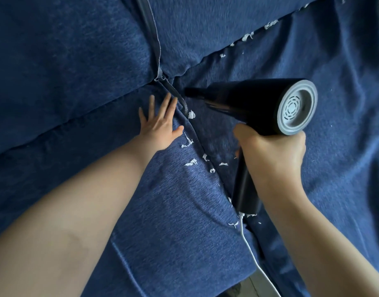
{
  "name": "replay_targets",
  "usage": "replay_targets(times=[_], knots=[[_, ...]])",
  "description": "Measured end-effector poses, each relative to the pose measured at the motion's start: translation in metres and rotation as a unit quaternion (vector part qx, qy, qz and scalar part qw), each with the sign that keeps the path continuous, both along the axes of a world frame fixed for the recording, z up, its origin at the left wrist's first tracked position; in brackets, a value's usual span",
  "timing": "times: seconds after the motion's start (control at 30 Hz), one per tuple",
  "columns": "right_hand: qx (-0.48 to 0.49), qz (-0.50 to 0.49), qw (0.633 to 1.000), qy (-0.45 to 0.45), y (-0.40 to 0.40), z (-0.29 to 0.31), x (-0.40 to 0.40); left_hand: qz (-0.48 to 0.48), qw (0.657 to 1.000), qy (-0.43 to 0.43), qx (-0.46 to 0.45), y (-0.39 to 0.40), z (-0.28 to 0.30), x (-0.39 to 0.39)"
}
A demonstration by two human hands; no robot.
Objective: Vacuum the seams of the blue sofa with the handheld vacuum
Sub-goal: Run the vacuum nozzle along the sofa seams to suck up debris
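The task appears to be at an early stage; white paper-like scraps (191, 162) lie along the seam (197, 140) between the two seat cushions, and further scraps (247, 36) line the seam where the seat meets the backrest, so most of the cleaning is judged to remain. The handheld vacuum (255, 106) is a matte black, pistol-shaped unit with a cylindrical body, a grey ribbed end cap with concentric vent slots, and a narrow nozzle (189, 92) pointing at the junction of the seams; a white cord (251, 251) leaves the base of its handle. The right hand (272, 155) holds the handle with fingers wrapped fully around it. The left hand (160, 123) rests flat on the cushion just left of the seam between the seat cushions, fingers straight and spread, apparently pressing the fabric to expose the gap; a dark zipper (180, 99) shows there. The blue sofa (66, 61) is covered in a woven, slightly fuzzy heathered textile; creases mark the cushion right of the seam.
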State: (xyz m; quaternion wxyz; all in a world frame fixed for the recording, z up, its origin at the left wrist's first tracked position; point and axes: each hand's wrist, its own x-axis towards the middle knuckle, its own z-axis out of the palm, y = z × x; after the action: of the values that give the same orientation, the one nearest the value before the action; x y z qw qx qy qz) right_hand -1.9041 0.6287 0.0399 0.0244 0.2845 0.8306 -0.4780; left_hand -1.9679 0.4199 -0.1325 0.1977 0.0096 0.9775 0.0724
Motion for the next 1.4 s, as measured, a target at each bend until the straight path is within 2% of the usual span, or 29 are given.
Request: replay_targets(times=[0.23, 0.43, 0.6, 0.77, 1.17, 1.4], knots=[[-0.025, 0.025, 0.999, 0.010, -0.005, 0.000, -0.010, -0.030, 0.996, -0.046, -0.064, -0.013, -0.010, 0.009], [0.003, 0.052, 0.999, -0.005, -0.012, -0.001, -0.011, -0.040, 0.994, -0.044, -0.090, -0.016, -0.015, 0.018], [-0.019, 0.033, 0.998, 0.040, -0.006, 0.008, -0.006, -0.039, 0.991, -0.058, -0.110, -0.015, -0.015, 0.017], [-0.003, 0.049, 0.999, -0.009, -0.001, 0.006, -0.001, -0.037, 0.995, -0.040, -0.087, -0.013, -0.014, 0.019], [0.004, 0.017, 1.000, -0.015, 0.024, 0.012, 0.025, -0.045, 0.986, -0.103, -0.122, 0.003, -0.009, 0.023], [0.011, 0.035, 0.998, -0.056, 0.016, 0.007, 0.034, -0.050, 0.986, -0.093, -0.130, 0.007, -0.007, 0.036]])
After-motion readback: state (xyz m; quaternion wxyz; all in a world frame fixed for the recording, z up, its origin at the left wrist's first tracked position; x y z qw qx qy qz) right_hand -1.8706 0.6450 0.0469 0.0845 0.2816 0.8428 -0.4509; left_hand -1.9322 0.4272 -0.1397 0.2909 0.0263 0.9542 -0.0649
